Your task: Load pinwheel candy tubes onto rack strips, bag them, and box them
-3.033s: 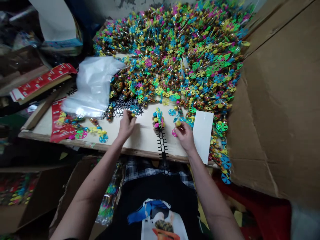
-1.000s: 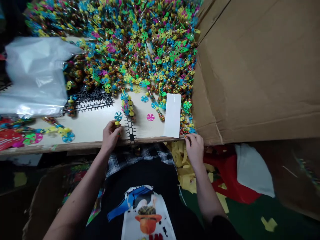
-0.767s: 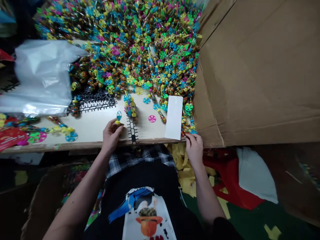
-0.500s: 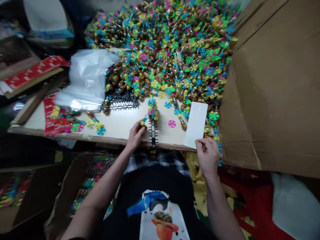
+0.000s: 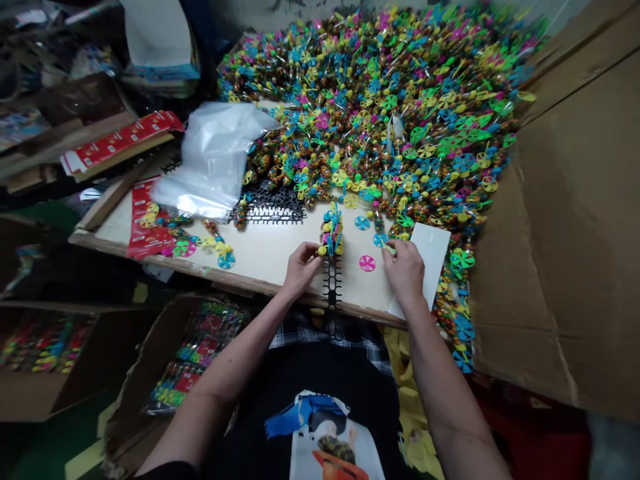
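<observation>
A black plastic strip with slots (image 5: 332, 283) runs over the table's front edge, with several candy-filled toys (image 5: 331, 230) with coloured fan wheels set at its far end. My left hand (image 5: 303, 268) is closed in a pinch beside them, on the yellow end of one toy. My right hand (image 5: 406, 270) is closed over a candy tube with a blue fan wheel (image 5: 381, 240); the hand hides most of the tube. A loose pink fan wheel (image 5: 367, 263) lies between my hands. Under my right wrist lies a white card (image 5: 431, 250).
A big heap of candy toys (image 5: 375, 120) covers the back of the table. Clear plastic bags (image 5: 213, 160), black strips (image 5: 273, 205) and red printed card (image 5: 145, 223) lie left. A cardboard sheet (image 5: 565, 220) stands right; an open carton of packed toys (image 5: 135, 373) sits below.
My right hand has let go of the white card and moved left onto the candy tube with the blue fan. My left hand stays by the strip. The view has shifted left.
</observation>
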`<action>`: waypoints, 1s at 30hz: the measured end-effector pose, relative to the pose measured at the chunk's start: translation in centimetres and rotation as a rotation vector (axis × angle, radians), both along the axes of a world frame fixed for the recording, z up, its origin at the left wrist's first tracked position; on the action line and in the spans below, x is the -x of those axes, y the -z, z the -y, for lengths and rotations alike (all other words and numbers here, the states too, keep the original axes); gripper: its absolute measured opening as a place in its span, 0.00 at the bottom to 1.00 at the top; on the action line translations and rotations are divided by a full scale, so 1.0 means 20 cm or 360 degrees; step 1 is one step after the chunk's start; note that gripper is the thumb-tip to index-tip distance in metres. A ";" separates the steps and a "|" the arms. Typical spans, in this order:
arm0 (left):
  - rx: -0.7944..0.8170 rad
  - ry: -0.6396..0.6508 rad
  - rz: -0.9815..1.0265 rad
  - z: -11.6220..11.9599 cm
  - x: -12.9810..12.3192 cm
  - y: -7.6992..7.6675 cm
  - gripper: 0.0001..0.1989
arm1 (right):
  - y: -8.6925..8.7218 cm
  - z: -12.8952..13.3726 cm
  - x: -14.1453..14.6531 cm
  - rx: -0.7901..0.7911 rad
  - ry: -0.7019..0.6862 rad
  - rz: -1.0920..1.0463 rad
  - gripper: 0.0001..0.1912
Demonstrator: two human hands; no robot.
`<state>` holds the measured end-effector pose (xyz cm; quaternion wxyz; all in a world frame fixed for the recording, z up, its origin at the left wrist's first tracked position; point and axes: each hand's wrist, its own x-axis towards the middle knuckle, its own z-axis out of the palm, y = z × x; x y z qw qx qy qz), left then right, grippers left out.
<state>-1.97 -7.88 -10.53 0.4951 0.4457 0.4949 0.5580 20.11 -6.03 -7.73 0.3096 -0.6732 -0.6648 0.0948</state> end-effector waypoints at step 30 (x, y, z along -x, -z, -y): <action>0.0057 0.0139 -0.0129 0.00 -0.02 0.01 0.08 | -0.03 0.08 0.06 0.0167 -0.0023 -0.0073 0.18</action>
